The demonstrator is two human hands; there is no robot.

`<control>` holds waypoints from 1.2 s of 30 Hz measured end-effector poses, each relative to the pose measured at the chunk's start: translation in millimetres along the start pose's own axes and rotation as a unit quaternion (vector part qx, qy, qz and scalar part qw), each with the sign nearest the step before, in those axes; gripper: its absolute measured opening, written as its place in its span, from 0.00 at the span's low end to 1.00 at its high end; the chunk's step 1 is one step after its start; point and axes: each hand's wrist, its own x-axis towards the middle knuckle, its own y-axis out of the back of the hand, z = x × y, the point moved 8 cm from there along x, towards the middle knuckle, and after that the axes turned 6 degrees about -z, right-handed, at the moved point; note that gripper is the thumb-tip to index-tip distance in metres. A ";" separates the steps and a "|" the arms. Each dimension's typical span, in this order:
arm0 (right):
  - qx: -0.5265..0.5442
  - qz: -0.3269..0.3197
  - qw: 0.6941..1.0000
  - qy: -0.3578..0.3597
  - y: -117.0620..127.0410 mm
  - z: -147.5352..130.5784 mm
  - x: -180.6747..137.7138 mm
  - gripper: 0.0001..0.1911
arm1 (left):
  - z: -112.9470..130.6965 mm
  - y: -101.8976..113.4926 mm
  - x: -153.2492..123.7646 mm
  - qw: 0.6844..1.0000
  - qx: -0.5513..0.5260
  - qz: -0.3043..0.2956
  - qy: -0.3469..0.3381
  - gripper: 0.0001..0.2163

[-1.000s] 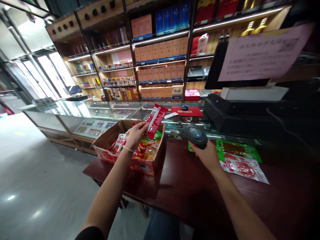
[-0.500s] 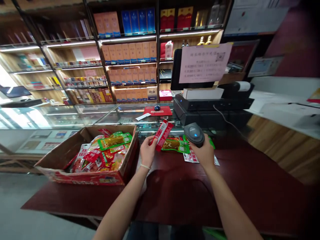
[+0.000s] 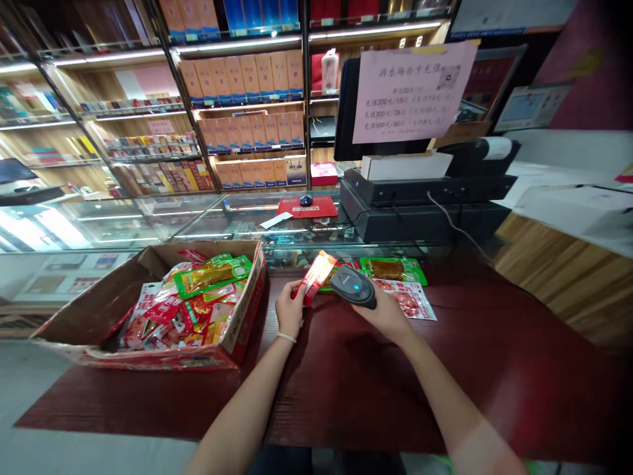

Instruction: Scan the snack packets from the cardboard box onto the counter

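Observation:
My left hand (image 3: 289, 311) is closed on the lower end of a red snack packet (image 3: 316, 276), which is tilted and brightly lit across its upper part. In my right hand (image 3: 386, 315) is a dark barcode scanner (image 3: 353, 286) with a blue light on top, its head close to the packet's right side. Behind them lie a green-edged snack packet (image 3: 395, 268) and a white-and-red snack packet (image 3: 414, 301) on the dark red table (image 3: 346, 396). Another green packet is mostly hidden behind the scanner and the held packet.
At the left stands an open cardboard box (image 3: 148, 359) of snack packets. A glass counter (image 3: 198, 221) runs behind the table, with a red mouse pad (image 3: 316, 207) on it. A monitor bearing a pink paper sign (image 3: 410, 92) stands over a black cash drawer (image 3: 420, 221).
My right hand has brought the scanner left, close to the red packet, and light now falls on the packet. My left hand still holds it. The camera view has tipped down slightly.

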 end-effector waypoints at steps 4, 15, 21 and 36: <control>0.005 -0.007 1.000 -0.005 -1.4 6.2 0.6 0.25 | -1.9 -0.5 0.9 1.000 0.012 0.001 -0.002 0.11; 0.011 0.124 0.992 -0.012 65.1 32.3 -8.7 0.24 | 38.0 -21.8 0.8 0.979 0.128 -0.059 -0.146 0.07; -0.023 0.167 0.984 -0.050 103.4 58.8 -30.3 0.27 | 42.0 -100.9 -3.7 0.939 0.193 -0.182 -0.219 0.07; 0.036 0.210 0.974 -0.077 109.2 84.7 -41.4 0.25 | 31.4 -189.0 -34.1 0.856 0.219 -0.378 -0.276 0.17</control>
